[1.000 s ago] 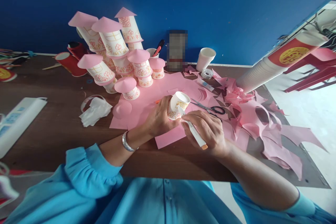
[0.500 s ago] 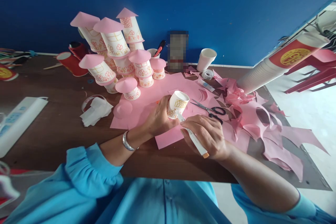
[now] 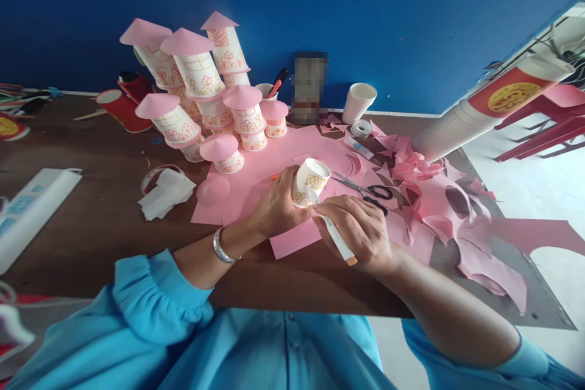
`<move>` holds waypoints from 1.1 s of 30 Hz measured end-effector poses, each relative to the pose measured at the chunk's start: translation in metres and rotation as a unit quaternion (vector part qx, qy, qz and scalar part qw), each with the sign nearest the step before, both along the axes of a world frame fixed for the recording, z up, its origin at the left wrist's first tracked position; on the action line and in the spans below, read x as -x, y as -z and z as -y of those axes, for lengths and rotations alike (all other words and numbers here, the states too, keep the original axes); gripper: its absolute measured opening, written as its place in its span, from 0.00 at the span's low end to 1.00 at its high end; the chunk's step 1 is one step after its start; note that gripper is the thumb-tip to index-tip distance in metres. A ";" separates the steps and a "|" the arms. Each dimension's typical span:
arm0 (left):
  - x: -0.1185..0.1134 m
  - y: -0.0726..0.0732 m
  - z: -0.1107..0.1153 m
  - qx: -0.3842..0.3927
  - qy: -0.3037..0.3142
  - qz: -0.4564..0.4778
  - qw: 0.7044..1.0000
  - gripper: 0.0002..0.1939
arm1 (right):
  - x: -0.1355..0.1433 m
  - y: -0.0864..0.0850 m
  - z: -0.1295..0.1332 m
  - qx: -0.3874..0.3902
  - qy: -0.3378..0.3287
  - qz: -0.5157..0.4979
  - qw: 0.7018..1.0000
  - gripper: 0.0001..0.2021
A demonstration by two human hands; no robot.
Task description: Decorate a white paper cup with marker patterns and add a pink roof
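My left hand [image 3: 282, 204] is closed round a small white paper cup [image 3: 314, 172], tilted, with yellow-orange line drawings on its side. In my right hand [image 3: 359, 228] is a white marker pen [image 3: 337, 236] with an orange end, its tip at the cup's wall. Pink paper sheets [image 3: 256, 195] lie beneath both hands. Just beyond my right hand rest black-handled scissors [image 3: 365, 187]. At the back left stand stacked paper-cup towers [image 3: 201, 76] with pink cone roofs and drawn flowers.
Pink paper scraps [image 3: 439, 201] spread to the right, below a tall leaning stack of cups [image 3: 484, 113]. A foam cup [image 3: 359, 103], tape roll [image 3: 361, 128] and glue tube [image 3: 359, 148] sit at the back. To the left are white tissue [image 3: 167, 193] and a power strip [image 3: 39, 213].
The marker's tip and my right hand have shifted slightly along the cup. A pink scrap at the far right has swung outward past the table edge.
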State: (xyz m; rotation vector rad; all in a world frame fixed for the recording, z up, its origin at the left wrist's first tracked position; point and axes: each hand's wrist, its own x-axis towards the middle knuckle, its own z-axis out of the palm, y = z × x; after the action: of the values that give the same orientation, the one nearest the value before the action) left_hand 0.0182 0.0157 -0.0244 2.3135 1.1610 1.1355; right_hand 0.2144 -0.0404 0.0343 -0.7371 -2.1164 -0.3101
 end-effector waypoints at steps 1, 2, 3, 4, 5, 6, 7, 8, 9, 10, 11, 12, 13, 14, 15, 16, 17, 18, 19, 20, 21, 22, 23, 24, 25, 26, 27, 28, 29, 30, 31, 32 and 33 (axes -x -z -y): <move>0.000 0.000 0.000 -0.007 -0.003 -0.004 1.000 0.30 | 0.000 0.000 0.000 0.000 0.003 0.001 1.000 0.08; 0.000 0.000 0.000 -0.011 -0.004 -0.008 1.000 0.30 | 0.000 0.000 0.000 0.000 0.005 0.003 1.000 0.08; 0.000 0.000 0.000 -0.015 -0.005 -0.010 1.000 0.30 | 0.000 0.000 0.000 0.001 0.006 0.005 1.000 0.08; 0.000 0.000 0.001 -0.017 -0.004 -0.013 1.000 0.30 | 0.000 0.000 0.000 0.001 0.007 0.005 1.000 0.09; 0.000 0.000 0.001 -0.021 -0.004 -0.016 1.000 0.30 | 0.000 0.000 0.000 0.001 0.007 0.005 1.000 0.09; 0.000 0.001 0.000 -0.024 -0.004 -0.017 1.000 0.30 | 0.000 0.000 0.000 0.001 0.008 0.005 1.000 0.09; 0.001 0.001 0.000 -0.028 -0.005 -0.018 0.999 0.30 | 0.000 0.000 -0.001 0.001 0.009 0.004 1.000 0.09; 0.001 0.002 0.000 -0.033 -0.007 -0.019 0.999 0.30 | 0.000 0.000 -0.001 0.001 0.008 0.004 1.000 0.09; 0.001 0.002 0.000 -0.037 -0.009 -0.021 0.999 0.30 | -0.001 0.000 -0.001 0.002 0.008 0.005 1.000 0.09; 0.001 0.003 -0.001 -0.040 -0.011 -0.023 0.999 0.30 | -0.001 0.001 0.000 0.004 0.007 0.006 1.000 0.08; 0.001 0.004 -0.001 -0.043 -0.012 -0.025 0.999 0.30 | -0.001 0.001 0.000 0.007 0.006 0.007 1.000 0.08; 0.001 0.004 -0.001 -0.049 -0.013 -0.026 0.998 0.29 | -0.001 0.001 0.000 0.010 0.004 0.008 1.000 0.08; 0.001 0.005 -0.001 -0.054 -0.014 -0.026 0.998 0.28 | -0.001 0.002 0.000 0.013 0.003 0.009 1.000 0.08; 0.000 0.004 -0.001 -0.058 -0.013 -0.026 0.998 0.28 | -0.001 0.002 0.000 0.014 0.003 0.009 1.000 0.08; 0.000 0.004 -0.001 -0.061 -0.011 -0.024 0.998 0.28 | -0.001 0.002 0.000 0.013 0.003 0.009 1.000 0.08; 0.000 0.003 -0.001 -0.062 -0.011 -0.023 0.998 0.27 | -0.001 0.003 0.000 0.012 0.004 0.010 1.000 0.08; 0.000 0.002 -0.001 -0.060 -0.010 -0.022 0.998 0.27 | -0.001 0.003 0.000 0.009 0.005 0.010 1.000 0.08; 0.000 0.001 0.000 -0.055 -0.009 -0.022 0.998 0.27 | -0.001 0.004 -0.001 0.007 0.006 0.011 1.000 0.08; 0.000 0.000 0.000 -0.048 -0.008 -0.023 0.999 0.27 | -0.001 0.004 -0.001 0.004 0.006 0.013 1.000 0.08; 0.001 0.000 0.000 -0.040 -0.007 -0.024 0.999 0.27 | -0.001 0.004 -0.001 0.002 0.006 0.015 1.000 0.08; 0.001 -0.001 0.001 -0.032 -0.006 -0.027 0.999 0.27 | -0.001 0.004 -0.001 0.000 0.006 0.016 1.000 0.08; 0.001 -0.001 0.001 -0.024 -0.006 -0.030 0.999 0.28 | -0.001 0.003 -0.001 -0.002 0.006 0.017 1.000 0.08; 0.001 -0.001 0.001 -0.017 -0.008 -0.030 0.999 0.28 | -0.001 0.002 -0.001 -0.003 0.007 0.017 1.000 0.08; 0.001 -0.001 0.001 -0.013 -0.011 -0.029 0.999 0.29 | 0.000 0.002 0.000 -0.002 0.008 0.017 1.000 0.08; 0.001 0.000 0.000 -0.008 -0.014 -0.026 1.000 0.29 | 0.000 0.001 0.000 -0.002 0.010 0.017 1.000 0.08; 0.001 0.001 0.000 -0.004 -0.016 -0.022 1.000 0.30 | 0.000 0.000 0.000 -0.003 0.012 0.018 1.000 0.08; 0.001 0.001 0.000 -0.001 -0.017 -0.019 1.000 0.30 | 0.000 0.000 0.000 -0.003 0.014 0.019 1.000 0.08; 0.001 0.001 0.000 0.002 -0.017 -0.017 1.000 0.31 | 0.000 -0.001 0.001 -0.003 0.016 0.020 1.000 0.08; 0.001 0.001 0.000 0.004 -0.017 -0.015 1.000 0.31 | 0.001 -0.001 0.001 -0.005 0.017 0.022 1.000 0.07; 0.001 0.001 -0.001 0.008 -0.017 -0.015 1.000 0.31 | 0.001 -0.001 0.001 -0.006 0.018 0.023 1.000 0.07; 0.001 0.000 -0.001 0.011 -0.018 -0.016 1.000 0.30 | 0.001 -0.001 0.000 -0.006 0.018 0.024 1.000 0.07; 0.001 0.000 -0.001 0.015 -0.020 -0.017 1.000 0.30 | 0.001 -0.002 0.000 -0.006 0.018 0.025 1.000 0.07; 0.001 -0.001 -0.001 0.020 -0.021 -0.018 0.999 0.30 | 0.001 -0.002 0.000 -0.005 0.018 0.025 1.000 0.07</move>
State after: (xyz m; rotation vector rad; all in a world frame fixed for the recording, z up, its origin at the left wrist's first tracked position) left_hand 0.0167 0.0164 -0.0238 2.2994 1.2390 1.0781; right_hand 0.2131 -0.0406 0.0358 -0.7694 -2.1481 -0.3621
